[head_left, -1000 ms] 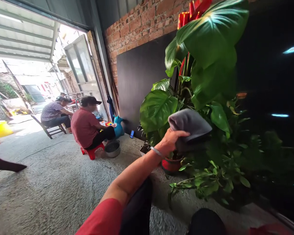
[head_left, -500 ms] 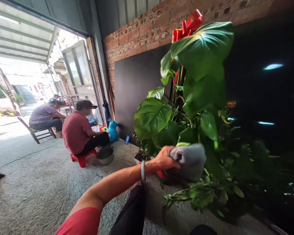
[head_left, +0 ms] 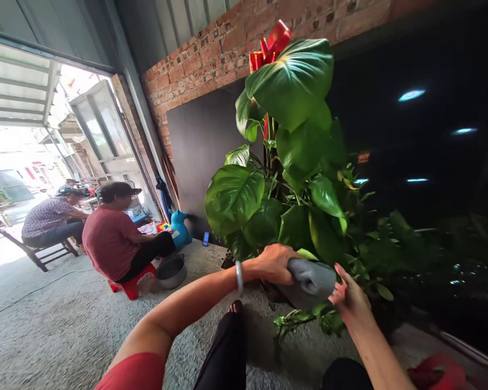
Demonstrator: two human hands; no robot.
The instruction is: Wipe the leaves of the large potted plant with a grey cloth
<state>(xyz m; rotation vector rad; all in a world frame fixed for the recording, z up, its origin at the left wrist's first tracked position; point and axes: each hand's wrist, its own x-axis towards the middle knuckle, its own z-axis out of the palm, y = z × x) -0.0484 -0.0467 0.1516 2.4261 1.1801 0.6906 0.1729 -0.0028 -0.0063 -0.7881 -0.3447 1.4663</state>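
Seemingly a home's shed-like room, opening onto an outdoor yard (head_left: 12, 187); exact use staying unclear. Rough concrete floor (head_left: 85, 325) is running across lower left. Bare brick wall (head_left: 187, 70) is showing at top centre, metal sheeting (head_left: 152, 32) rising above it. Door (head_left: 101, 124) is standing open at left, daylight coming in under a ribbed canopy (head_left: 12, 81), upper left. One person (head_left: 109, 238) is sitting on a red stool (head_left: 133, 287), another person (head_left: 44, 219) on a wooden chair (head_left: 53, 251), far left. Blue toy animal (head_left: 180, 230) is sitting left of centre; leafy plant (head_left: 236, 197), centre, is wearing a red bow (head_left: 278, 37).

The cloth (head_left: 312, 283) is grey, the top leaf (head_left: 295, 81) green with pale veins, the ribbon (head_left: 277, 40) red.
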